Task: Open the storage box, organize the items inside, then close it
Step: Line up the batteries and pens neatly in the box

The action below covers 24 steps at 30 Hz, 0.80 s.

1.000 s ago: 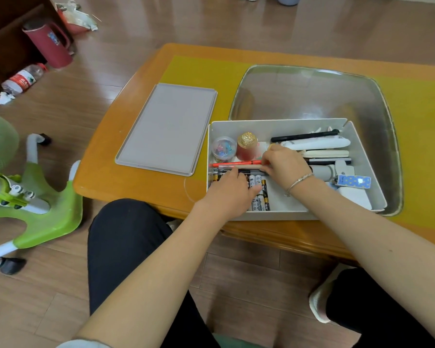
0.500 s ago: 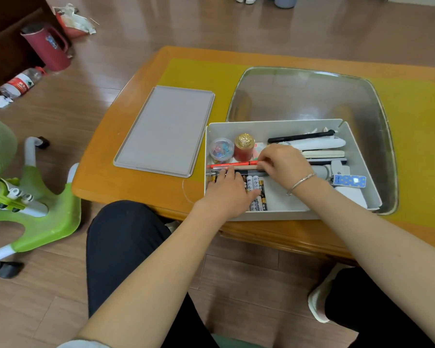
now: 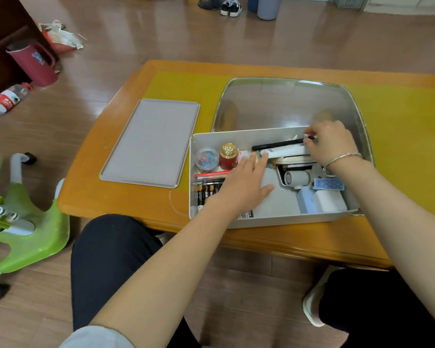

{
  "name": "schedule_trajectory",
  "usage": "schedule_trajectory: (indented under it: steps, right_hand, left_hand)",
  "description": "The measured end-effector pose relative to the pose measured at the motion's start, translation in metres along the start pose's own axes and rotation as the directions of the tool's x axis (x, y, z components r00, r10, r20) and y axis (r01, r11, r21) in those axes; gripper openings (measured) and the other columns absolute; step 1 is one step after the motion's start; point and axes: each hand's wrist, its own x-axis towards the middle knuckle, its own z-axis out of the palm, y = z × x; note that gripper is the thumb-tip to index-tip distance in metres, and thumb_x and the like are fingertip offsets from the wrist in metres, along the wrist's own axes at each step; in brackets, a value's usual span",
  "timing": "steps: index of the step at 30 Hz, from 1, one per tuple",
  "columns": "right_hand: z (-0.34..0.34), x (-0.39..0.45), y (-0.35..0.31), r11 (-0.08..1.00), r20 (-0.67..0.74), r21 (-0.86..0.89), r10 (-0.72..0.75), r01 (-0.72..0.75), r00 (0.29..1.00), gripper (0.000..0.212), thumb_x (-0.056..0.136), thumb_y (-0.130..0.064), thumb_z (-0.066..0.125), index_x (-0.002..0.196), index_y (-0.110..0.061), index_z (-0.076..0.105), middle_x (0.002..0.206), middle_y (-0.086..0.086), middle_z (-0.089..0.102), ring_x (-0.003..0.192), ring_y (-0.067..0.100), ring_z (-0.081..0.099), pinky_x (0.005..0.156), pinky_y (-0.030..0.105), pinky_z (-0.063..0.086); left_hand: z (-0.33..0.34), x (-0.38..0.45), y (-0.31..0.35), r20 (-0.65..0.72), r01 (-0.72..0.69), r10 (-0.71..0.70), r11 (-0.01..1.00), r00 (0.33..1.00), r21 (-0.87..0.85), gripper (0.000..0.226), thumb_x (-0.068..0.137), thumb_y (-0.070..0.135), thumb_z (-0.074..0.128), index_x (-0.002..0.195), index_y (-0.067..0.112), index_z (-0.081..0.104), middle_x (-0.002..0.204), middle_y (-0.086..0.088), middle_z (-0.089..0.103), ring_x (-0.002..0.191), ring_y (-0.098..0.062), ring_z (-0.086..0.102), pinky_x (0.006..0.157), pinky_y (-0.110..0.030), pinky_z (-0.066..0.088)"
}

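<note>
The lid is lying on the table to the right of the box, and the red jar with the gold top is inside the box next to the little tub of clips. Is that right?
Not quite. The head view shows the lid lying on the table to the left of the box, not the right. The rest holds: the red jar with the gold top stands inside the box beside the little tub of clips.

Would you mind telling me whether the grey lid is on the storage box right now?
No, the grey lid lies flat on the table to the left of the open storage box.
</note>
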Motion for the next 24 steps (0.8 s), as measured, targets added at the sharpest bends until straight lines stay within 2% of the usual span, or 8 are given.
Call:
schedule_trajectory:
  steps: [4, 10, 14, 16, 19, 22, 24]
  right_hand:
    - [0.002, 0.007, 0.001, 0.999, 0.088, -0.037, 0.003, 0.001, 0.996, 0.022, 0.09, -0.025, 0.053, 0.103, -0.019, 0.07, 0.106, 0.013, 0.066, 0.105, 0.037, 0.052, 0.082, 0.039, 0.041]
    - [0.001, 0.012, 0.0, 0.999, 0.149, -0.041, -0.017, 0.023, 0.989, 0.02, 0.09, -0.022, 0.053, 0.094, -0.018, 0.072, 0.096, 0.014, 0.068, 0.095, 0.036, 0.057, 0.07, 0.032, 0.034]
    - [-0.004, 0.006, -0.001, 0.991, 0.095, 0.125, -0.052, 0.04, 0.994, 0.016, 0.088, -0.021, 0.059, 0.096, -0.016, 0.072, 0.098, 0.011, 0.069, 0.098, 0.033, 0.056, 0.073, 0.031, 0.033]
    - [-0.007, -0.002, -0.002, 0.976, 0.014, 0.209, -0.072, 0.067, 0.997, 0.017, 0.089, -0.02, 0.059, 0.097, -0.012, 0.072, 0.097, 0.011, 0.068, 0.094, 0.029, 0.055, 0.075, 0.032, 0.035]
    - [-0.012, -0.017, -0.009, 0.893, -0.073, 0.445, -0.045, 0.073, 0.996, 0.016, 0.088, -0.015, 0.062, 0.096, -0.007, 0.072, 0.093, 0.011, 0.068, 0.078, 0.018, 0.051, 0.072, 0.025, 0.037]
    - [-0.013, -0.032, -0.026, 0.803, -0.04, 0.593, -0.041, 0.057, 0.998, 0.013, 0.086, -0.014, 0.065, 0.096, -0.011, 0.072, 0.089, 0.001, 0.067, 0.074, 0.014, 0.051, 0.067, 0.012, 0.038]
    - [-0.011, -0.041, -0.04, 0.775, 0.025, 0.63, -0.081, 0.047, 0.996, 0.012, 0.083, -0.016, 0.069, 0.094, -0.014, 0.073, 0.085, -0.002, 0.067, 0.07, 0.012, 0.051, 0.065, 0.013, 0.04]
  left_hand:
    - [0.002, 0.015, 0.009, 0.004, 0.006, -0.006, 1.0, 1.0, 0.017, 0.076, 0.099, 0.047, 0.041, 0.153, 0.017, -0.003, 0.161, -0.009, 0.002, 0.148, -0.024, 0.002, 0.116, -0.049, 0.019]
    - [0.004, 0.019, 0.011, 0.009, 0.012, -0.012, 1.0, 1.0, 0.002, 0.076, 0.098, 0.047, 0.042, 0.153, 0.016, -0.002, 0.161, -0.01, 0.002, 0.148, -0.025, 0.003, 0.115, -0.05, 0.02]
    - [0.0, 0.018, 0.013, -0.012, 0.013, -0.013, 1.0, 1.0, 0.0, 0.075, 0.099, 0.045, 0.042, 0.153, 0.016, 0.0, 0.16, -0.01, 0.007, 0.147, -0.027, 0.008, 0.114, -0.051, 0.023]
    - [-0.002, 0.016, 0.013, -0.102, 0.008, -0.01, 1.0, 0.995, -0.023, 0.073, 0.099, 0.041, 0.043, 0.154, 0.018, 0.001, 0.158, -0.008, 0.018, 0.143, -0.027, 0.019, 0.111, -0.051, 0.029]
    - [-0.006, 0.013, 0.013, -0.237, -0.03, 0.008, 0.995, 0.971, -0.091, 0.065, 0.101, 0.035, 0.039, 0.154, 0.021, 0.003, 0.15, -0.004, 0.034, 0.133, -0.025, 0.034, 0.104, -0.048, 0.036]
    - [-0.011, 0.01, 0.013, -0.323, -0.079, -0.012, 0.961, 0.946, -0.265, 0.054, 0.104, 0.028, 0.032, 0.153, 0.018, 0.013, 0.146, -0.008, 0.037, 0.131, -0.025, 0.035, 0.107, -0.044, 0.033]
    - [-0.015, 0.007, 0.013, -0.401, -0.12, -0.071, 0.894, 0.913, -0.431, 0.048, 0.104, 0.024, 0.033, 0.15, 0.013, 0.024, 0.141, -0.01, 0.039, 0.129, -0.019, 0.035, 0.107, -0.029, 0.029]
